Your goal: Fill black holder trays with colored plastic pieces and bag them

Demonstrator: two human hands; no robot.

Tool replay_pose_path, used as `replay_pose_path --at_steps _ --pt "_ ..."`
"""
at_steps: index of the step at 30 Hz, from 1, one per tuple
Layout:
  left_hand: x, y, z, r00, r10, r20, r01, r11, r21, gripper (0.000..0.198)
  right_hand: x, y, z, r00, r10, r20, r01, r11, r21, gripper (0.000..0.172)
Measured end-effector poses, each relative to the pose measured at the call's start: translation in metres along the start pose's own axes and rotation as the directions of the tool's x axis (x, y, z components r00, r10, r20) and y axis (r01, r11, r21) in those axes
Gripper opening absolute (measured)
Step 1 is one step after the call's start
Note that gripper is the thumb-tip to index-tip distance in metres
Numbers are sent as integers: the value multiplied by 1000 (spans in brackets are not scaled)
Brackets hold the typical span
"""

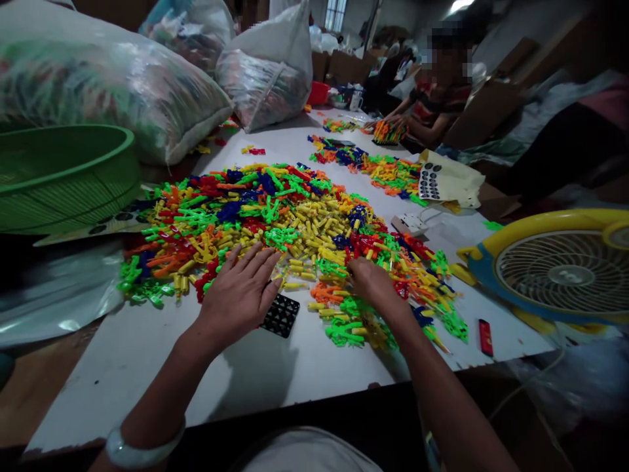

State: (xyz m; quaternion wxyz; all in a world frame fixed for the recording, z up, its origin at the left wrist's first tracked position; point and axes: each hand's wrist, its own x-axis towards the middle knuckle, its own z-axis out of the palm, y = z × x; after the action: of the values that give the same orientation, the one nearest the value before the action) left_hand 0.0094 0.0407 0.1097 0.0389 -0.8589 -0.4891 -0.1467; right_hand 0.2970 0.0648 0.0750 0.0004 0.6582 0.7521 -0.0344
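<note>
My left hand (240, 288) is open, its fingers stretched out flat over the near edge of a heap of small plastic pieces. Partly under its thumb side lies a black tray with rows of small openings (282, 316). The heap mixes green pieces (270, 210), red, orange and blue ones, with many short yellow tubes (319, 226) in its middle. My right hand (371, 282) is closed at the right part of the heap, fingers curled down among red and green pieces; what they grip is hidden.
A green basket (69, 177) and stuffed clear bags (265, 78) stand at left and back. To the right are a yellow-blue fan (565, 272), a red lighter-like object (485, 337) and a power strip (410, 225). Across the white table (162, 367), another person (437, 105) handles similar pieces.
</note>
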Motion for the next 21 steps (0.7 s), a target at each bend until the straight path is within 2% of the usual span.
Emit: replay_pose_path --at_steps 2,3,4,6,8,9,10,11,13,15,17,19,21 --pt "0 -1 1 1000 12 -4 -12 1000 9 53 -4 -7 2 995 51 -89 -30 974 223 12" --pt "0 -1 1 1000 18 -9 -18 1000 11 53 -6 -15 5 990 85 -110 -37 926 375 9" --pt "0 -1 2 1000 20 -15 -20 1000 14 53 -7 -27 11 989 110 -96 -41 841 539 8" --pt "0 -2 2 1000 23 -21 -23 1000 21 53 -7 -58 26 995 97 2 -58 577 815 7" --pt "0 -2 2 1000 25 -19 -25 999 30 53 -4 -92 42 996 -20 90 -79 317 945 11" --pt "0 -1 2 1000 26 -16 -26 999 33 53 -2 -107 49 993 -63 104 -87 239 967 13" --pt "0 -1 2 1000 26 -14 -26 999 35 53 0 -119 55 991 -78 104 -87 200 976 16" --pt "0 -1 2 1000 24 -13 -24 999 35 53 1 -128 59 994 -59 90 -76 197 977 18" --pt "-1 0 1 1000 17 -17 -17 999 36 52 2 -137 63 999 23 33 -37 267 963 19" --pt "-1 0 2 1000 16 -22 -15 999 37 52 1 -140 66 995 62 -79 47 406 913 16" --pt "-1 0 2 999 20 -29 -19 999 40 53 -2 -143 68 984 29 -177 129 570 811 14" --pt "0 1 2 999 27 -34 -25 999 46 53 -4 -149 72 980 -14 -199 151 702 696 16" --pt "1 0 3 999 35 -40 -33 998 51 49 -4 -155 75 984 -22 -175 130 762 635 20"
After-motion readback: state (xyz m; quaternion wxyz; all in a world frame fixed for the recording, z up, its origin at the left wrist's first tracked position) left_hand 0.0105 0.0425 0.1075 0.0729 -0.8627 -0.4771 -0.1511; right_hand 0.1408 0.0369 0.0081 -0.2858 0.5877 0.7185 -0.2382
